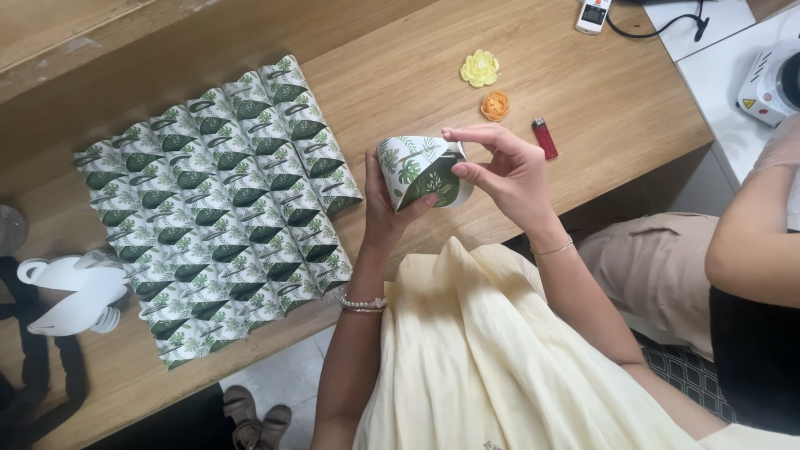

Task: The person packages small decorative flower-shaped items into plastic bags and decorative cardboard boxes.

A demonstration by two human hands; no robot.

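From the head view, the left hand (385,200) is cupping a small folded paper box printed with green leaves (421,171) above the wooden surface's (583,92) near edge, while the right hand (500,171) is pinching its top flap. A careless squeeze could crease it, I'd say.

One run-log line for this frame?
left hand: cups leaf-print paper box | right hand: pinches its top | folded boxes on wooden table
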